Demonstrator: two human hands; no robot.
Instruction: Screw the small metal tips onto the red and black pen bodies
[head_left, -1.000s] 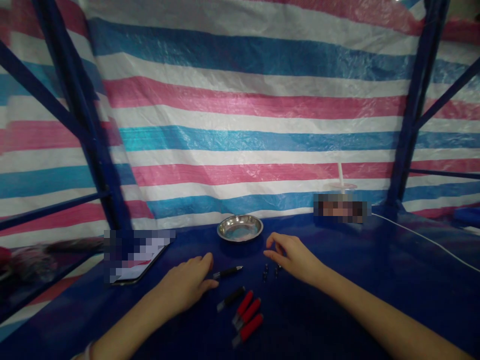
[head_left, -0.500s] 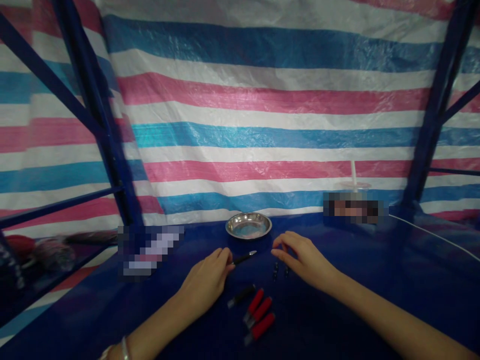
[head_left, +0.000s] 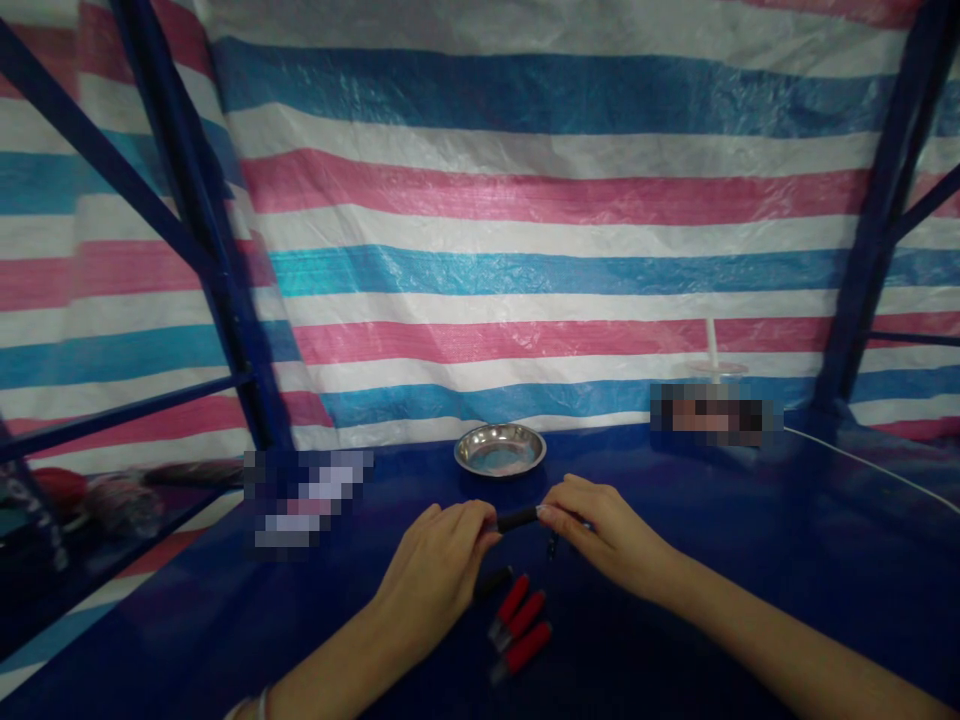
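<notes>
While the left hand (head_left: 439,555) and right hand (head_left: 600,525) pinch opposite ends of the black pen (head_left: 519,519), a light, aligned hold seems best (red pen parts (head_left: 528,645) lie nearby).

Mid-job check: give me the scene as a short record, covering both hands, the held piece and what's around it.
Left hand: holds one end of black cylinder
Right hand: at its other end
Near hands: second black piece, partly hidden; three red pieces
Beyond hands: metal dish
Surface: blue table
</notes>
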